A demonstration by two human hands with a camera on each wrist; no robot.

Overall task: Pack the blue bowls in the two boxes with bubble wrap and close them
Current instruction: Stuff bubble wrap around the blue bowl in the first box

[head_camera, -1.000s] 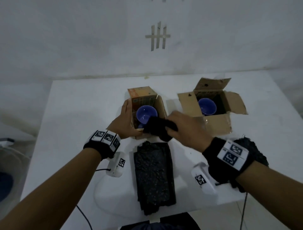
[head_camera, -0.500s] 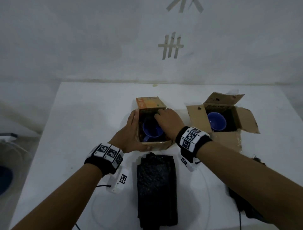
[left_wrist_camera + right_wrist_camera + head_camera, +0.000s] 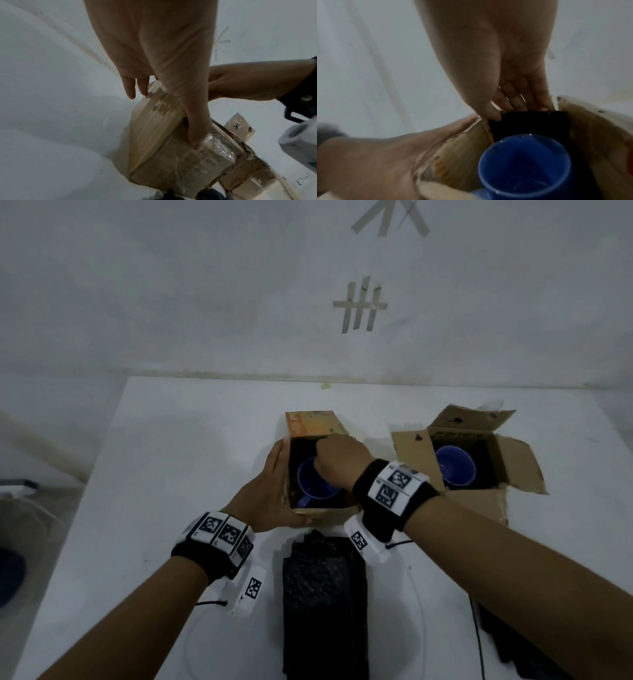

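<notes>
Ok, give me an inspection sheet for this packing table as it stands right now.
Surface: white table.
Job's things: left box open, blue bowl inside; right box open, second bowl inside; wrap piece between blue bowl and box wall; wrap stack lying near the front edge.
Clutter: dark heap at near right edge, unclear what.
Hands: left hand braces left box's side; right hand holds wrap piece.
Cables: black cable by left wrist; second cable under right arm.
Surroundings: wall with tape strips.

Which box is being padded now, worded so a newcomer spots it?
On the white table stand two open boxes. It is the left box, with the left hand against its side and the right hand pinching black wrap beside its blue bowl. Its flap is orange, unlike the plain right box.
</notes>
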